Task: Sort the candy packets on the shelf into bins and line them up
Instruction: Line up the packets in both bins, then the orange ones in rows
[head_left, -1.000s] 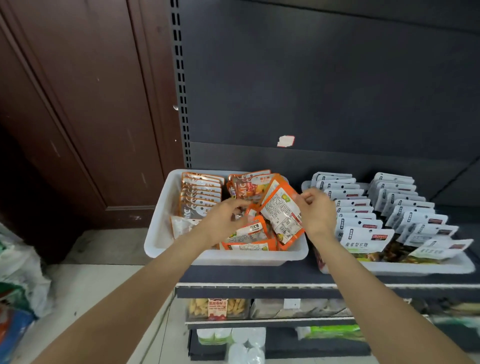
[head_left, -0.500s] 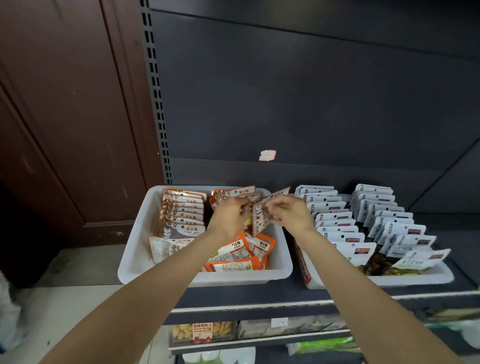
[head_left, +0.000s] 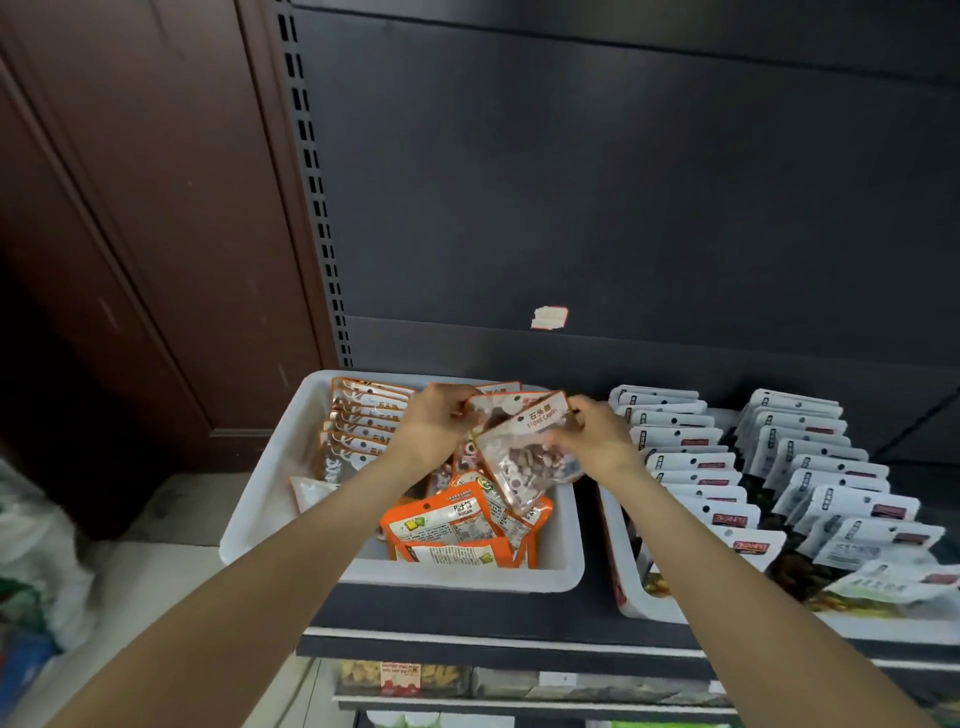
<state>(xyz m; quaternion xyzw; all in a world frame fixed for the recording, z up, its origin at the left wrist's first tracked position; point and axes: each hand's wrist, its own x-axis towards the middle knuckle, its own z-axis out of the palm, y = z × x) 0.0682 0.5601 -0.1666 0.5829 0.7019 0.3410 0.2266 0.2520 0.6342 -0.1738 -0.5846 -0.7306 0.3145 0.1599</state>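
Observation:
A clear stone-candy packet (head_left: 527, 457) with an orange-edged header hangs over the left white bin (head_left: 270, 483). My left hand (head_left: 436, 423) pinches its top left corner; my right hand (head_left: 592, 439) grips its right side. A row of the same packets (head_left: 363, 421) stands lined up along the bin's left half. Orange sugar packets (head_left: 452, 525) lie loose at the bin's front right.
A second white bin (head_left: 621, 566) on the right holds two rows of white-topped packets (head_left: 810, 467). Both bins sit on a dark shelf (head_left: 467, 618) with a dark back panel. Lower shelves carry more goods. A brown door stands at left, bags on the floor.
The orange sugar packet held a second ago lies down in the bin. Both hands now hold a clear stone-candy packet, turned face-on above the bin's back right.

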